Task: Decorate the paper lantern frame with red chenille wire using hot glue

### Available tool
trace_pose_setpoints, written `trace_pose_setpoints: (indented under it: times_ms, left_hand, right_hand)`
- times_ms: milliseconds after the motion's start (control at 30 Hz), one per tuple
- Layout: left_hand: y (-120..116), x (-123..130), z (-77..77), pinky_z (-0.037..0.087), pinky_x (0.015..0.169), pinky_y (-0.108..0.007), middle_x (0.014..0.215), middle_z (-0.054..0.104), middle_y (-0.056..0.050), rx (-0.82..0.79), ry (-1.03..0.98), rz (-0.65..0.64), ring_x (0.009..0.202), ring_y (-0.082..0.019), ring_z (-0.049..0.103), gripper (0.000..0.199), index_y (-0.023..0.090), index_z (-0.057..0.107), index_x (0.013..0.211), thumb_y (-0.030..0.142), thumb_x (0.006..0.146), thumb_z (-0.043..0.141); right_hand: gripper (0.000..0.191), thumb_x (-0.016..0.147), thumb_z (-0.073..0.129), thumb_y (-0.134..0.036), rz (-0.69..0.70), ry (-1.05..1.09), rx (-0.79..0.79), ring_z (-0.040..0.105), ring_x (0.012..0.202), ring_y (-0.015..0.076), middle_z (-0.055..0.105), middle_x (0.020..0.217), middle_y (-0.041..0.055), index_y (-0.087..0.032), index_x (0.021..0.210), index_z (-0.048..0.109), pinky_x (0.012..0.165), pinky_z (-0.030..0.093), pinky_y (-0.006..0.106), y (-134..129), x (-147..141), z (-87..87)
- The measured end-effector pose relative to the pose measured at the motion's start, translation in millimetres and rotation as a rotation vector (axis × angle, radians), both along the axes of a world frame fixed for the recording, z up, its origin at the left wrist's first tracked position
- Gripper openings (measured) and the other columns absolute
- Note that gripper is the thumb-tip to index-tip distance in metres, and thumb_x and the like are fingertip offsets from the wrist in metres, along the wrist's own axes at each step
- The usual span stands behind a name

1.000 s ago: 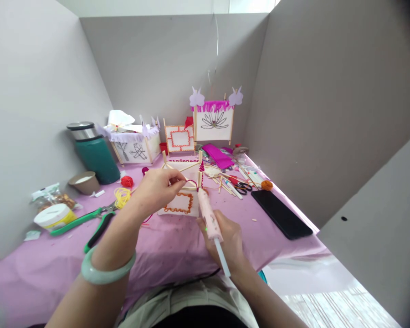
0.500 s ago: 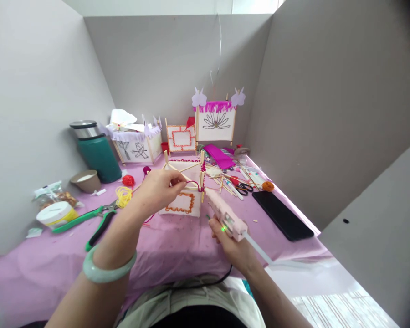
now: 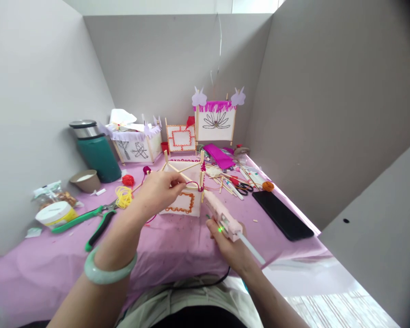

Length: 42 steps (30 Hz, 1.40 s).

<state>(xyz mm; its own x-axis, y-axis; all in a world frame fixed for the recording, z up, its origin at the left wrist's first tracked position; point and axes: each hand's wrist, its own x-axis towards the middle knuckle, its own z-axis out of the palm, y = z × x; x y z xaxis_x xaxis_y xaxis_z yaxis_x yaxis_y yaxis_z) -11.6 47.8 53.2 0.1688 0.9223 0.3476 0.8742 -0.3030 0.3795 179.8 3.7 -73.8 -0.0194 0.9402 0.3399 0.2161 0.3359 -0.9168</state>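
Note:
My left hand (image 3: 164, 187) pinches a dark magenta yarn (image 3: 193, 183) above the near side of a small lantern frame of wooden sticks and white panels (image 3: 167, 211). From my fingertips the yarn runs to the frame's right corner post. An orange wavy border decorates the front panel, and magenta loops line the back top edge. My right hand (image 3: 227, 241) is wrapped round a pale pink hot glue gun (image 3: 222, 216) with a green light lit. Its nozzle points at the right corner post, close to the yarn; whether it touches, I cannot tell. A glue stick (image 3: 252, 248) protrudes from its rear.
Green-handled pliers (image 3: 99, 218), yellow cord (image 3: 123, 197) and a teal flask (image 3: 99, 155) are on the left. On the right lie scissors (image 3: 243, 187), loose sticks and a black phone (image 3: 282, 214). Finished-looking lanterns (image 3: 215, 125) stand behind. Grey partitions (image 3: 177, 59) enclose the table.
The glue gun and my right hand have shifted slightly left, the nozzle nearer the corner post. My left hand keeps its pinch on the yarn, almost still.

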Motion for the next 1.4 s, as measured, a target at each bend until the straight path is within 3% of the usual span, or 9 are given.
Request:
trace_pose_setpoints:
  times_ms: [533,1167,1400]
  left_hand:
    - [-2,2,0.7,0.035,0.056,-0.025,0.062,0.068,0.0,-0.016,0.012,0.022,0.056,-0.013,0.054,0.023,0.023,0.076,0.083,0.031,0.081,0.055]
    - [-1,-1,-0.9,0.035,0.055,-0.024,0.058,0.066,0.001,0.014,-0.007,0.009,0.054,-0.012,0.053,0.023,0.023,0.077,0.083,0.033,0.08,0.056]
    - [-8,1,-0.6,0.034,0.054,-0.024,0.062,0.068,0.0,0.046,0.028,0.037,0.057,-0.013,0.055,0.022,0.025,0.077,0.084,0.031,0.081,0.056]
  right_hand:
    - [0.028,0.085,0.06,-0.045,0.004,-0.035,0.023,0.058,0.052,0.0161,0.061,0.057,-0.0002,-0.018,0.079,0.064,0.047,0.043,0.023,3,-6,11.1]
    - [0.035,0.087,0.056,-0.05,0.046,0.043,-0.033,0.057,0.053,0.0151,0.057,0.059,0.0,-0.017,0.074,0.06,0.051,0.047,0.025,-2,-3,15.0]
    - [0.031,0.086,0.059,-0.045,0.0,-0.046,0.054,0.053,0.047,0.0139,0.055,0.052,-0.0021,-0.021,0.067,0.058,0.046,0.041,0.023,-9,-15,11.1]
